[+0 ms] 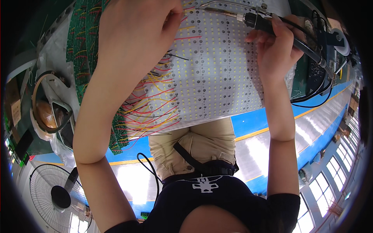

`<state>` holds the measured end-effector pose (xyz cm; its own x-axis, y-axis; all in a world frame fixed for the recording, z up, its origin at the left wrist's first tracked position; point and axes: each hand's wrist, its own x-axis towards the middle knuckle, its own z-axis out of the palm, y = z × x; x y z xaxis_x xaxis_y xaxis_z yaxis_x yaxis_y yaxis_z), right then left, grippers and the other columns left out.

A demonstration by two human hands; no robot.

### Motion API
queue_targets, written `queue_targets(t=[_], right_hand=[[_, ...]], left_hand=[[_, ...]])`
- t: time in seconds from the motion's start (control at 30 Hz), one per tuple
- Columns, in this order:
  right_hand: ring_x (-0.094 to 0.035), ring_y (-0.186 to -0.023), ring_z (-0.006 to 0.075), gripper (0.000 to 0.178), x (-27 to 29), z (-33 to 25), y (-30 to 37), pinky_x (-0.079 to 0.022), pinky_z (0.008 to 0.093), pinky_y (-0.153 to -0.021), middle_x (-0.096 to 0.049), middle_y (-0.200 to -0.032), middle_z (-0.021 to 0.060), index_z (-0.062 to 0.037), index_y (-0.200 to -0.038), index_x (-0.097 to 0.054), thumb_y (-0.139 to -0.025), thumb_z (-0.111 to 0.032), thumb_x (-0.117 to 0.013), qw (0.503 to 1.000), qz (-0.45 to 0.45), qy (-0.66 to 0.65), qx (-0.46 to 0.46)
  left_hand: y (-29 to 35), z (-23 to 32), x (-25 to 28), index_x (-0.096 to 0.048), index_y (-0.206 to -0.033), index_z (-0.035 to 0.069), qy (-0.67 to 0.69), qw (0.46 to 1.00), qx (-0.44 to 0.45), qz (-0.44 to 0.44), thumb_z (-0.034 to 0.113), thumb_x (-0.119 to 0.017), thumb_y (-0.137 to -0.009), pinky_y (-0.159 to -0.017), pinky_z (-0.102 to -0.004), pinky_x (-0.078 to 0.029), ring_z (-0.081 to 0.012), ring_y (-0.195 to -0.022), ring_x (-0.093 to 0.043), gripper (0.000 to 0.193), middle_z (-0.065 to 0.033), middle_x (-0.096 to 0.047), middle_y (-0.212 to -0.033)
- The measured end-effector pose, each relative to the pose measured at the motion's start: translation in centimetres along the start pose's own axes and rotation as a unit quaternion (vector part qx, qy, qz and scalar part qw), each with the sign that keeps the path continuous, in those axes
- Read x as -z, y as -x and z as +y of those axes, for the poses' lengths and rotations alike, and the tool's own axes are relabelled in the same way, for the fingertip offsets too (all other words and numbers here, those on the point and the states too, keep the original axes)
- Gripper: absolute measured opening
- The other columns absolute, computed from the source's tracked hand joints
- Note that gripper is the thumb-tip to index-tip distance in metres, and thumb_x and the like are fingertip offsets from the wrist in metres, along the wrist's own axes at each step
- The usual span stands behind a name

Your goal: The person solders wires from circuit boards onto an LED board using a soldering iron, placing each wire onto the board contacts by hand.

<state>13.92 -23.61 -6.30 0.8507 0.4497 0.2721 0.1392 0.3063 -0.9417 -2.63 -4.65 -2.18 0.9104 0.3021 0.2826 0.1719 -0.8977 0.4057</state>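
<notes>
While right hand [278,50] grips soldering iron [263,25] over white board [239,83], I can't tell if left hand [138,33] pinches anything

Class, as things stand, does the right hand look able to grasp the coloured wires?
Probably not: the right hand grips a soldering iron, and the wires lie toward the left side of the white panel.

One left hand [139,31] is at eleven o'clock, one right hand [277,52] at two, one iron [262,25] at one, one fan [61,196] at eight.
</notes>
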Motion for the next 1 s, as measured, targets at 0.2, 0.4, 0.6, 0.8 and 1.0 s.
queue_targets(t=[0.2, 0.4, 0.6, 0.8, 1.0], right_hand=[[-0.053, -0.048, 0.0171, 0.004, 0.0, 0.0, -0.1, -0.059, 0.0401, -0.048, -0.053, -0.074, 0.0069, 0.0001, -0.091, -0.056, -0.093, -0.004, -0.056, 1.000, -0.008, 0.011, 0.009], [-0.051, -0.047, 0.0169, 0.006, 0.2, -0.1, -0.1, -0.059, 0.0401, -0.048, -0.052, -0.075, 0.0065, 0.0011, -0.087, -0.056, -0.093, -0.002, -0.057, 1.000, -0.010, 0.002, 0.018], [-0.050, -0.046, 0.0167, 0.008, 0.6, 0.4, -0.1, -0.059, 0.0401, -0.047, -0.051, -0.075, 0.0064, 0.0018, -0.085, -0.056, -0.093, 0.000, -0.057, 0.999, -0.022, 0.015, 0.028], [-0.049, -0.046, 0.0161, 0.008, 0.5, 0.2, -0.1, -0.059, 0.0412, -0.047, -0.051, -0.076, 0.0067, 0.0019, -0.085, -0.056, -0.093, 0.001, -0.058, 0.999, -0.029, 0.004, 0.033], [-0.051, -0.047, 0.0165, 0.007, 0.5, 0.2, 0.0, -0.060, 0.0420, -0.047, -0.052, -0.082, 0.0069, 0.0015, -0.086, -0.057, -0.093, 0.001, -0.058, 0.998, -0.034, 0.012, 0.045]], left_hand=[[0.0, 0.1, 0.0, -0.071, -0.089, 0.007, -0.006, 1.000, 0.003, 0.007, 0.013, -0.076, -0.084, -0.065, -0.0326, -0.052, -0.0193, -0.070, -0.065, 0.008, -0.0050, -0.068, -0.079], [-0.1, 0.5, 0.0, -0.072, -0.090, 0.008, -0.018, 1.000, 0.005, -0.003, 0.013, -0.076, -0.085, -0.068, -0.0326, -0.051, -0.0193, -0.073, -0.065, 0.008, -0.0043, -0.068, -0.079], [-0.3, 1.0, 0.9, -0.068, -0.077, 0.003, -0.018, 0.999, -0.034, 0.032, 0.006, -0.073, -0.076, -0.074, -0.0433, -0.049, -0.0321, -0.075, -0.064, 0.006, -0.0117, -0.066, -0.074], [-0.4, 1.6, 0.4, -0.067, -0.074, 0.004, -0.048, 0.998, -0.013, 0.034, 0.006, -0.073, -0.076, -0.075, -0.0444, -0.048, -0.0333, -0.075, -0.063, 0.007, -0.0115, -0.065, -0.073], [-0.2, 1.1, 0.3, -0.067, -0.075, 0.004, -0.004, 0.999, -0.021, 0.040, 0.006, -0.072, -0.076, -0.075, -0.0443, -0.048, -0.0335, -0.076, -0.064, 0.006, -0.0115, -0.065, -0.074]])
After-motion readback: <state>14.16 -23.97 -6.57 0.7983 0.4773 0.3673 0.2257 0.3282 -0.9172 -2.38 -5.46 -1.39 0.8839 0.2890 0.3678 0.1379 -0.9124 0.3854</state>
